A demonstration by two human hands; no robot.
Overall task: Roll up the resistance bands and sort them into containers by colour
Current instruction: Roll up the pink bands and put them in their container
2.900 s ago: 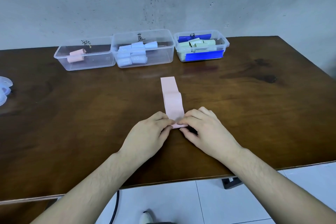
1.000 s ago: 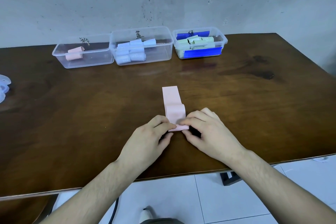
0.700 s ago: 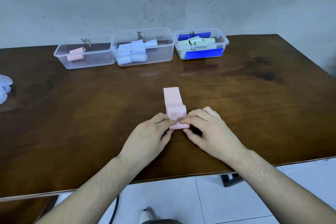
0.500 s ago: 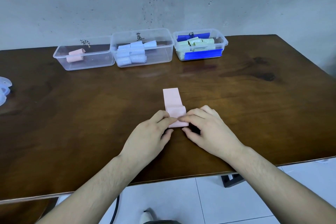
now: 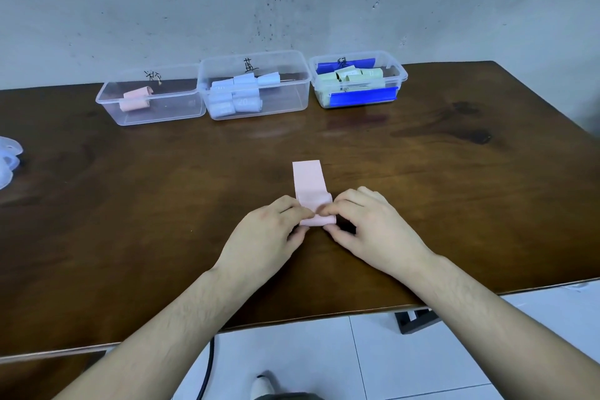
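At the centre of the frame, the left hand [image 5: 269,230] and the right hand [image 5: 370,224] both pinched the rolled near end of a pink band [image 5: 308,185], whose flat tail lay on the table [image 5: 454,204] pointing toward three clear boxes [image 5: 253,88] at upper centre.

We rolled pink band [image 5: 308,185] further: flat tail shorter, roll fatter under left hand [image 5: 269,234] and right hand [image 5: 370,227] fingertips.
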